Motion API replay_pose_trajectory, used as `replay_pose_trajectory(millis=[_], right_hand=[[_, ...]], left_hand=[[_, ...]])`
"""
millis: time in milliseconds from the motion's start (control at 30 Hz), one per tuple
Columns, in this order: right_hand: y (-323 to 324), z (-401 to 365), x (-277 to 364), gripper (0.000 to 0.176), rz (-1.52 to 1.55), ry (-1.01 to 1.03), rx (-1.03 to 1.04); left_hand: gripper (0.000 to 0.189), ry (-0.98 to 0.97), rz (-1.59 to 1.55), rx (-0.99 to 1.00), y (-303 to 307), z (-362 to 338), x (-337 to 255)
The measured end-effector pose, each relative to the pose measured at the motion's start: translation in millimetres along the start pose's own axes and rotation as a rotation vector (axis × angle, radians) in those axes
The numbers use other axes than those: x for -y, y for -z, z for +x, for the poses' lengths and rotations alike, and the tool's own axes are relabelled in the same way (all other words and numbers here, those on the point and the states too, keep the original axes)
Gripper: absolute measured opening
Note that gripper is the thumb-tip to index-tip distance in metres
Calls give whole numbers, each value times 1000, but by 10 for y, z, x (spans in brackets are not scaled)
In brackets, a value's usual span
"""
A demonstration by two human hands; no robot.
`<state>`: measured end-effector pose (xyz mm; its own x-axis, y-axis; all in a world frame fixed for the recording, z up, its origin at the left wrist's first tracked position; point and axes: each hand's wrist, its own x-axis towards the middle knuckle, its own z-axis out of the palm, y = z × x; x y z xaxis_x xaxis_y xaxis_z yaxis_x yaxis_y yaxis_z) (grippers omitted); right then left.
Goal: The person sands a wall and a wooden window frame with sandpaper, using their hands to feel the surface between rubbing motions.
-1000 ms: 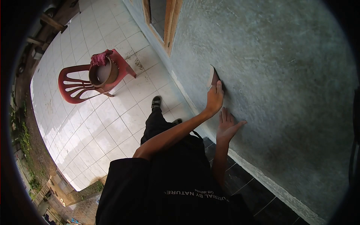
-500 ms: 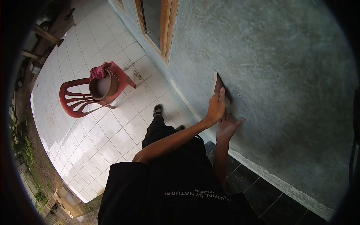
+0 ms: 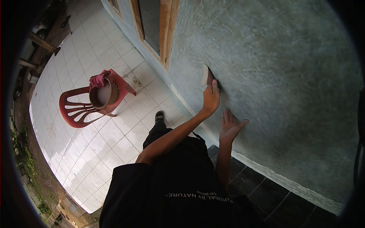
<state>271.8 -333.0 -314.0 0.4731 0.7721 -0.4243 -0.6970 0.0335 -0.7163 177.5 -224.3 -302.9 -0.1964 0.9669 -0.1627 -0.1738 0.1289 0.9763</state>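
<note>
My left hand (image 3: 211, 98) reaches across to the grey-green plastered wall (image 3: 281, 87) and presses a folded sheet of sandpaper (image 3: 206, 75) against it. The sheet is reddish brown, with a pale flap curling away from the wall at its far end. Fingers and thumb are closed on its near end; part of the sheet is hidden by the hand. Nearer my body, my right hand (image 3: 230, 128) is at the wall with fingers stretched and thumb spread, holding nothing. Its fingertips appear to touch the wall surface.
A red plastic chair (image 3: 76, 108) stands on white floor tiles (image 3: 114, 146) to the left, bearing a bucket (image 3: 102, 95) of cloudy liquid with a reddish cloth (image 3: 99, 79) over its rim. A wooden frame (image 3: 167, 34) is set in the wall ahead. Dark tiles (image 3: 251, 182) lie at lower right.
My left hand has slid forward along the wall with the sandpaper, away from my right hand. The right hand stays at about the same place. The view has shifted slightly.
</note>
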Motion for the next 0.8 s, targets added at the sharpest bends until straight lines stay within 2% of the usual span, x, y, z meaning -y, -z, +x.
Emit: replay_pose_trajectory(millis=[233,300,367,467,533,667,733,767,800], right_hand=[[-63,1,-74,117,-8,18,1],[-68,11,-90,117,3,19,-3],[-97,30,-99,116,-5,15,17],[-167,29,-116,117,-18,20,-15],[-183,56,-146,117,-15,19,-11],[-309,2,-146,117,2,32,29],[-342,-4,-162,118,-40,39,40],[-345,-18,-169,119,-84,40,46],[-360,-35,-171,119,-82,41,39]], left_hand=[[58,-20,-26,68,149,143,-226],[56,-2,18,-39,159,332,-98],[62,37,61,-10,219,429,37],[52,25,-6,64,271,331,-69],[51,3,-51,46,229,285,-221],[50,10,20,0,256,487,-135],[58,-49,15,-88,273,479,-217],[58,-47,16,-82,259,466,-256],[57,-127,-16,-95,265,423,-432]])
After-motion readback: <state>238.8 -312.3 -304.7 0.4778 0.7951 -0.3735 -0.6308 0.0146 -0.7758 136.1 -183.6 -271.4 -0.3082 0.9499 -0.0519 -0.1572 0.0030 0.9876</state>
